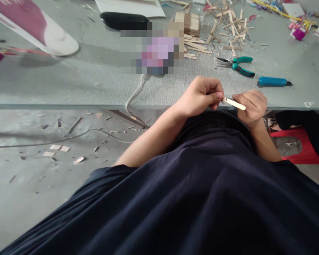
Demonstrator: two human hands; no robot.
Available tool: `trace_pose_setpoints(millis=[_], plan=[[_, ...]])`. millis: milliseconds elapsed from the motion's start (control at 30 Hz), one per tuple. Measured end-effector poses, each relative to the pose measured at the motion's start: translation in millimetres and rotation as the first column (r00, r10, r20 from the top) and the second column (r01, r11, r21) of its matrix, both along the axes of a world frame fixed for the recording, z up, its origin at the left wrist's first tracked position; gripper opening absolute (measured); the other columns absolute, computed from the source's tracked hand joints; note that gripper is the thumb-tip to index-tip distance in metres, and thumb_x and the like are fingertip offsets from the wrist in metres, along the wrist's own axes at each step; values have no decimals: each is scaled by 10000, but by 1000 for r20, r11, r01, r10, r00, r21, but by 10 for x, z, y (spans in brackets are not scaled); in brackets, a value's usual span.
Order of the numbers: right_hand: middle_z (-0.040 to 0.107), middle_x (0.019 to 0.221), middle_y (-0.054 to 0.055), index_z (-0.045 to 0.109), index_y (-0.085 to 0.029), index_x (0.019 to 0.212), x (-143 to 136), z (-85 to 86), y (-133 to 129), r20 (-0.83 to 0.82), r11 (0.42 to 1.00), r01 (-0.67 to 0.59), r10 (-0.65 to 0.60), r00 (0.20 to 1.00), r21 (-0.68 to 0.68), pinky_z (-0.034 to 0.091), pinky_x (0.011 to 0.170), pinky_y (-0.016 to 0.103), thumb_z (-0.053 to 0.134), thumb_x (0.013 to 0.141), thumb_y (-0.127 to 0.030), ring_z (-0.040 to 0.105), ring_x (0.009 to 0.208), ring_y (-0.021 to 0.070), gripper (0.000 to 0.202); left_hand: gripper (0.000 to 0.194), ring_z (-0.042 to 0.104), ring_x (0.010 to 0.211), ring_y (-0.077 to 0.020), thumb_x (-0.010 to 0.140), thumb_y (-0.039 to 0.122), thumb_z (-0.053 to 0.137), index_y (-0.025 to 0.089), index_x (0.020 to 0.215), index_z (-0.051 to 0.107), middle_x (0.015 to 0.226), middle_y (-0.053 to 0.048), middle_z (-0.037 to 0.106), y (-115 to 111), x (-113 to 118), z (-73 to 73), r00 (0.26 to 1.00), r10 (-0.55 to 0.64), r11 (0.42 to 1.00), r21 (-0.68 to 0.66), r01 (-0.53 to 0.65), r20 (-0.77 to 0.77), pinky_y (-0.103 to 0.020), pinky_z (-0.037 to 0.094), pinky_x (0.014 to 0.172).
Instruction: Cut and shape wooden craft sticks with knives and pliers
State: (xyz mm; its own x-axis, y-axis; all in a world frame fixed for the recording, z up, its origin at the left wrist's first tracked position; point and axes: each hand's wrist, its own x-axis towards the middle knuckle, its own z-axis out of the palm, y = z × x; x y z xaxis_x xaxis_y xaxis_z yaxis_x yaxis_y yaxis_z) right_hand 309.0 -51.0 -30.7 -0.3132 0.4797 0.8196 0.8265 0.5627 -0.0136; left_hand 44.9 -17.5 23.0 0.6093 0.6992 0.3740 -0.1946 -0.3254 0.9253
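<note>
stick [235,103] is pinched at one end by the left grip [202,95]; its free end is angled before the curled right grip [252,106], whose hold cannot be told. it could be cracked by bending, or dropped past the edge of the surface [95,85] below if the pinch were loosened.

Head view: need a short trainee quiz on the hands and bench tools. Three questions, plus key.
1. Open: what do the thumb and finger of the left hand pinch?

2. Multiple choice: what colour are the handles of the pliers?
A) red
B) teal and black
C) yellow

3. True or false: the blue tool lies to the left of the pliers in the picture.

Key:
1. One end of a pale wooden stick.
2. B.
3. False; it lies to their right.
</note>
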Motion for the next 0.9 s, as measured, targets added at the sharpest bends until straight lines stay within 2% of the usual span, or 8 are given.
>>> trace_pose_setpoints(millis=[133,300,467,667,900], plan=[[843,906,94,935,-306,1083,-7,14,7,9,1000,8,-8,1000,1,572,824,476,330,1238,-559,787,854,253,675,288,614,538,-122,956,339,889,222,807,672,594,19,649,-8,-12,10,1000,4,1000,0,-4,-23,-251,495,543],[849,901,86,928,-304,1120,-80,-17,9,-42,998,-43,45,998,54,545,788,462,415,1235,-498,776,818,245,561,292,597,525,-121,966,291,895,233,797,665,598,22,647,-15,-17,6,999,46,999,-1,-46,-9,-262,480,547],[863,939,105,929,-304,1156,-151,-59,-9,-46,999,39,-38,998,23,562,815,471,363,1249,-464,794,846,251,596,293,576,519,-116,956,273,899,240,790,660,597,31,628,-13,-12,-38,992,130,992,-2,-130,-11,-265,456,534],[875,961,102,912,-310,1210,-122,-60,-12,-106,993,-86,94,990,79,559,809,471,463,1219,-388,798,854,264,456,225,562,516,-116,944,266,855,234,804,682,592,27,633,-37,-7,-35,989,147,988,39,-147,9,-269,439,526],[850,910,100,921,-298,1103,-112,2,-51,-64,998,-35,32,997,-60,590,832,482,378,1234,-457,782,836,262,581,217,586,505,-117,911,263,867,224,792,689,590,21,654,-48,-3,-4,995,102,994,27,-102,9,-260,462,530]])
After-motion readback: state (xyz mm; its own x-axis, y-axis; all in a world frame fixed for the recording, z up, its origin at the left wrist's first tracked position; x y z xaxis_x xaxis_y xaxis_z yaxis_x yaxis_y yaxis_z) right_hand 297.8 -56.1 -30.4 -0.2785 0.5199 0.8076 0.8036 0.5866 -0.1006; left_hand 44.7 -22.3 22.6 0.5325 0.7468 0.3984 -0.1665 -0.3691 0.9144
